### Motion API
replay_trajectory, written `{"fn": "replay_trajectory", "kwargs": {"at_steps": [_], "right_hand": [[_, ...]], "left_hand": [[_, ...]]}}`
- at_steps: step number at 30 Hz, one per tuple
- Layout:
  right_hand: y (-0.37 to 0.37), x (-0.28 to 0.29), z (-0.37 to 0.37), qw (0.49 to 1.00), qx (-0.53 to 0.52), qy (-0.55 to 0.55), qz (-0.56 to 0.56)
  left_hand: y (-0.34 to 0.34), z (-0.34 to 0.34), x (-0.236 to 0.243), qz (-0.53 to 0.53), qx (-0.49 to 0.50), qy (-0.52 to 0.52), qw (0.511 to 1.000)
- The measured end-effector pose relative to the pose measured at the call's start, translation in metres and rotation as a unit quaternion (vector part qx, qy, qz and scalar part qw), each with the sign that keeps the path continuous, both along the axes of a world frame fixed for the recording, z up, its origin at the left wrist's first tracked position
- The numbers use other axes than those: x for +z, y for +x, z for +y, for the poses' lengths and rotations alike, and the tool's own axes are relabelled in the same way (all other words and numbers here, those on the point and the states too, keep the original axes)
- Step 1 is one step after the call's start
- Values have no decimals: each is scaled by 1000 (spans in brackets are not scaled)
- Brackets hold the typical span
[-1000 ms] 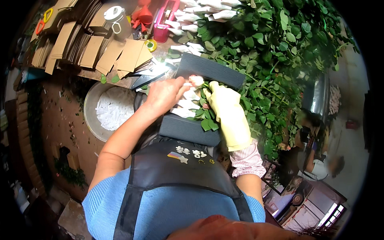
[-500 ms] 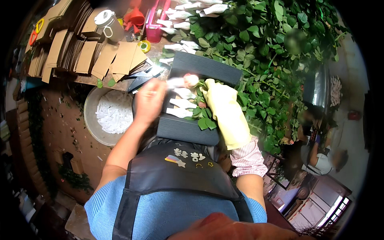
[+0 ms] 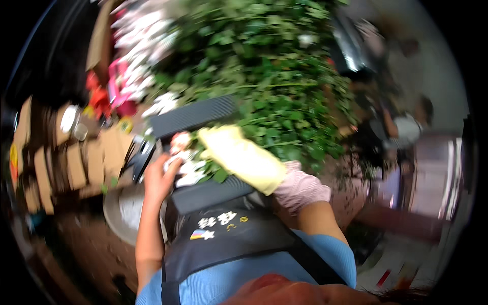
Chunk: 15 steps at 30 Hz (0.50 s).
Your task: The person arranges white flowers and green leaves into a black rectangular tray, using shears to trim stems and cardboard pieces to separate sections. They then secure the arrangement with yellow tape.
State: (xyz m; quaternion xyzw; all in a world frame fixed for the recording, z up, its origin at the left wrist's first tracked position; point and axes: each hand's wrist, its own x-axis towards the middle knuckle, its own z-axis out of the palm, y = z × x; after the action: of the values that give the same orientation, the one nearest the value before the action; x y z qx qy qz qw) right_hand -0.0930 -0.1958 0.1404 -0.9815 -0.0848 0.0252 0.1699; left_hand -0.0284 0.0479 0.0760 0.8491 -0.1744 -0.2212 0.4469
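Note:
Near the middle of a dark ribbed stand, a pinkish-red rose [image 3: 180, 141] shows its head beside the fingertips of my right hand [image 3: 223, 145]. That hand wears a yellow glove and is closed round the rose's stem, which the glove mostly hides. Just below and left of the bloom is my bare left hand [image 3: 160, 175], thumb toward the flowers. Motion smears its fingertips, and whether they grip something white there cannot be made out. Several white-sleeved flowers [image 3: 190, 173] with green leaves lie between the stand's upper ribbed pad [image 3: 193, 116] and lower ribbed pad [image 3: 211, 194].
Leafy stems [image 3: 274, 81] heap up beyond the stand, white-sleeved heads [image 3: 145, 35] at their left. Cardboard pieces [image 3: 76, 165], a lidded cup [image 3: 70, 119] and a pink container [image 3: 119, 91] stand left. A tub [image 3: 114, 211] holds white pieces. Another person [image 3: 406, 131] is at right.
The whole view has swung and blurred, so the stand and both hands now appear farther left and lower. My left hand, earlier a fist at a white sleeve by the rose, now sits below the bloom.

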Motion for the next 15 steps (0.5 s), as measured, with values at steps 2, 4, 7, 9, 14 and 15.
{"fn": "replay_trajectory", "kwargs": {"at_steps": [2, 4, 7, 9, 14, 15], "right_hand": [[-2, -16, -1, 999, -19, 21, -30], [-9, 6, -2, 997, 13, 36, -60], [-10, -2, 0, 999, 12, -47, -13], [-9, -7, 4, 998, -12, -43, 33], [6, -28, 16, 988, -88, -31, 119], [8, -31, 18, 986, -101, -30, 132]], "left_hand": [[-1, -3, -1, -14, -8, -79, 997], [-3, -4, 0, -6, 11, -68, 998], [-11, -8, -10, -19, 47, -123, 991], [-15, -10, -9, -8, 62, -171, 983], [-15, 0, -26, 49, 140, -225, 963], [-17, -2, -32, 52, 166, -256, 951]]}}
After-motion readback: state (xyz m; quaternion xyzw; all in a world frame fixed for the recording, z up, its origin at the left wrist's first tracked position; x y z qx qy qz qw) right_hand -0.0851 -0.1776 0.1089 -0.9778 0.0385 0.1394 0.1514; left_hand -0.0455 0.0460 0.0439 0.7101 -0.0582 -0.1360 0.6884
